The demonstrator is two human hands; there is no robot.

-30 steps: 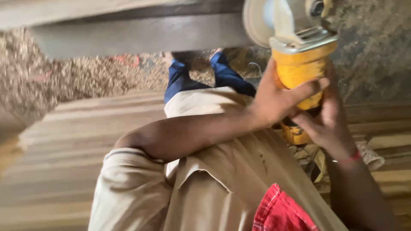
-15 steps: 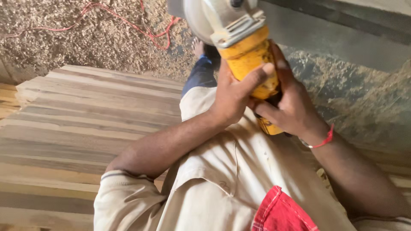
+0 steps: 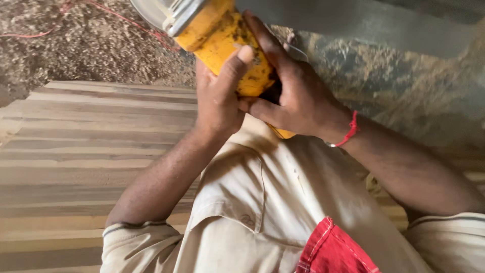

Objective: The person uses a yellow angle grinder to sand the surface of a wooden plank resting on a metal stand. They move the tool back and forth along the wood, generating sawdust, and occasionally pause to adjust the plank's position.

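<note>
Both my hands grip a yellow angle grinder (image 3: 222, 35) held up close in front of my chest. My left hand (image 3: 217, 98) wraps the yellow body from the left, thumb up along its side. From the right, my right hand (image 3: 293, 93) closes around the same body; a red thread band sits on that wrist. The grinder's grey metal head and disc guard (image 3: 161, 12) reach the top edge and are cut off there. My beige shirt fills the lower middle of the view.
A wide stack of striped wooden boards (image 3: 86, 156) lies to the left and below. Sawdust covers the ground (image 3: 91, 45) at top left, with a red cable (image 3: 65, 7) across it. A grey beam (image 3: 384, 25) runs along the top right. A red cloth (image 3: 328, 250) sits at my chest.
The grinder has shifted left and up in view, closer to the camera. Both hands kept their hold on it. My view swung, so the boards now fill the left side.
</note>
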